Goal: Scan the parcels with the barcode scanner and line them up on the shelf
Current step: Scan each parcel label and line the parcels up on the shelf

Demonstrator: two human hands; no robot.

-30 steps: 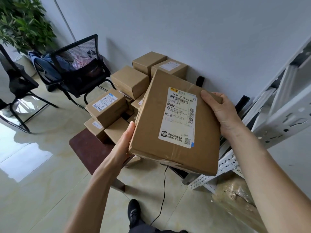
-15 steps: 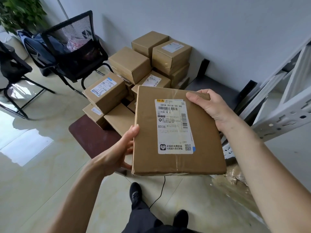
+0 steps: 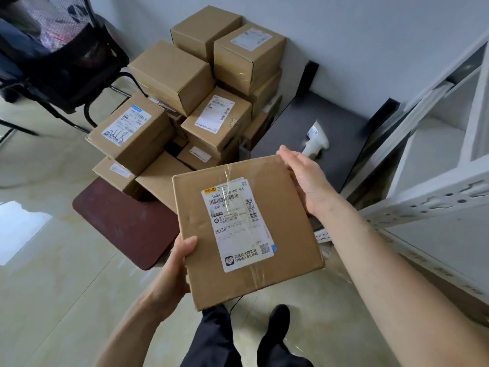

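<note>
I hold a flat brown parcel [image 3: 285, 207] with a white shipping label [image 3: 238, 223] facing up, low in the middle of the view. My left hand [image 3: 181, 260] grips its lower left corner, thumb on top. My right hand [image 3: 307, 178] lies flat along the upper right corner, fingers straight and no thumb over the box. Just beyond its fingertips a white barcode scanner [image 3: 316, 140] lies on a dark grey table [image 3: 304, 115]. The white metal shelf [image 3: 436, 189] stands at the right.
Several brown parcels [image 3: 182, 75] are piled against the wall, partly on a low dark red table [image 3: 119, 215]. A black mesh chair [image 3: 66, 56] stands at the upper left. My legs and shoes [image 3: 275, 324] are below the parcel, on glossy floor tiles.
The parcel has come down and toward me, now lying flatter. My right hand's thumb has left the parcel's top and the fingers have straightened. The scanner has come into view.
</note>
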